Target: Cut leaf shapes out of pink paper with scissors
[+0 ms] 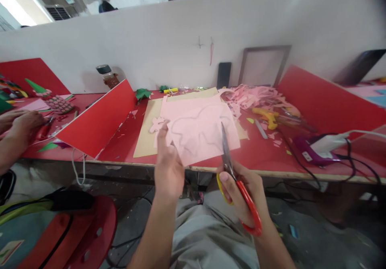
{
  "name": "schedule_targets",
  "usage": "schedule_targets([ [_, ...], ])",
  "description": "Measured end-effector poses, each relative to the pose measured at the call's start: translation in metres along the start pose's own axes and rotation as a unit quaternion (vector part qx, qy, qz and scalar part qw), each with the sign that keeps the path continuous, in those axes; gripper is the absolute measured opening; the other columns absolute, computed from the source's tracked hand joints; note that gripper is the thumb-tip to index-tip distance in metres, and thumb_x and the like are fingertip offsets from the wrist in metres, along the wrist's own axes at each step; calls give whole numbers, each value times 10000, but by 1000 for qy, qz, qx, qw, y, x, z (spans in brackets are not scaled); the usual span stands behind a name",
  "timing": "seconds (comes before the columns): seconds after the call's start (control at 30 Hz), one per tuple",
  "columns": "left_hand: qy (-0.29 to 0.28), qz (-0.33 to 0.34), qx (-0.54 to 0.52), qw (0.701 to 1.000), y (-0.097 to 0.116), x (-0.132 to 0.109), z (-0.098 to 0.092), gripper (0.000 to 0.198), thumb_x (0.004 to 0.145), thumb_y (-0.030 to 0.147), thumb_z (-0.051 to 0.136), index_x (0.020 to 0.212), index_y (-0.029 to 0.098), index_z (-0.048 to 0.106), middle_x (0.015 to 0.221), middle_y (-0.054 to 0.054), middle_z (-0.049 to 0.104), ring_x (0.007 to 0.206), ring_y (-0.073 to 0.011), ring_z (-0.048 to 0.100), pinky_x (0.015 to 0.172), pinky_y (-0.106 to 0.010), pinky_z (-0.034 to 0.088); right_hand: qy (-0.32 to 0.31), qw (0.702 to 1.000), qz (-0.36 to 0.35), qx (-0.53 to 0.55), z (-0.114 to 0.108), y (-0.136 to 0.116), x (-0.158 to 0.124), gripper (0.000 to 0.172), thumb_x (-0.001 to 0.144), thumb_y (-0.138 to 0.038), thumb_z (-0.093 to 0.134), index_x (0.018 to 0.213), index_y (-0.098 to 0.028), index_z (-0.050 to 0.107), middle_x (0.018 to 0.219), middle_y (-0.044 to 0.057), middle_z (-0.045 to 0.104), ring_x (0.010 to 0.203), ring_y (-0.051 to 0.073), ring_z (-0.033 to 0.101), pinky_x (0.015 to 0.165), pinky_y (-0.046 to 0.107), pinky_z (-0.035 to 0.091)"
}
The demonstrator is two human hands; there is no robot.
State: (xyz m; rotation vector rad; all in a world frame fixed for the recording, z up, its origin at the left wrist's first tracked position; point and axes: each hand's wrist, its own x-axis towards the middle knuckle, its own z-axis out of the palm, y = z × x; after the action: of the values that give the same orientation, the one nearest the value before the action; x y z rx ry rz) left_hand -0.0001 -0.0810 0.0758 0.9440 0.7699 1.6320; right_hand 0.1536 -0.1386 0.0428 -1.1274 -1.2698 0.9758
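In my right hand point(247, 180) is a pair of scissors point(226, 152) with one red and one yellow handle loop. Its blades point up and away from me, beside the front right corner of a pink paper sheet point(208, 108). A curved outline is drawn on that sheet, which lies on a tan board point(143, 144). My left hand point(170, 172) is raised at the sheet's front left, index finger stretched out and nothing seen in it. Just beyond that fingertip lies a small pink paper cut-out point(157, 125). Whether the finger touches the paper I cannot tell.
Red upright panels point(102, 120) flank the work place on the red table. Pink paper shreds point(253, 98), a yellow glue gun point(267, 116), and a purple power strip point(313, 152) with cables lie right. A co-worker's hands point(25, 122) are at far left, near a red stool point(102, 228).
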Motion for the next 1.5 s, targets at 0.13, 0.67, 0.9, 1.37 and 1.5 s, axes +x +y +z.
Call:
schedule_targets([
  [0.13,-69,-12,55,996,23,22,-24,633,804,491,753,1382,324,555,1284,-82,680,1003,-214,689,754,-294,566,-14,999,37,28,-8,1,0,318,887,-501,688,871,-189,633,533,-64,453,426,79,382,406,212,303],
  [0.67,-67,-96,258,959,29,-1,-8,275,663,332,885,681,143,686,606,6,610,528,-100,496,485,-206,395,-121,984,39,128,-1,6,-10,312,953,-451,617,782,-205,529,526,-64,433,428,84,349,422,234,272],
  [0.9,-46,-82,229,969,23,-7,-4,389,709,486,831,627,160,635,503,22,513,473,-92,442,466,-212,371,-145,970,87,175,-1,8,-15,271,979,-404,574,800,-209,514,551,-73,419,453,83,347,442,225,306],
  [1.37,-30,-110,200,973,24,-13,6,334,622,422,888,620,167,673,463,15,523,446,-114,484,441,-221,410,-48,992,93,73,2,-1,-13,321,848,-509,713,696,-246,611,484,-35,406,409,115,350,383,271,274],
  [1.5,-28,-111,180,977,22,-14,5,342,617,448,887,696,162,717,591,-22,647,499,-120,535,462,-220,443,-51,992,92,65,3,1,-13,244,845,-474,724,768,-244,692,489,-28,413,409,125,360,380,274,283],
])
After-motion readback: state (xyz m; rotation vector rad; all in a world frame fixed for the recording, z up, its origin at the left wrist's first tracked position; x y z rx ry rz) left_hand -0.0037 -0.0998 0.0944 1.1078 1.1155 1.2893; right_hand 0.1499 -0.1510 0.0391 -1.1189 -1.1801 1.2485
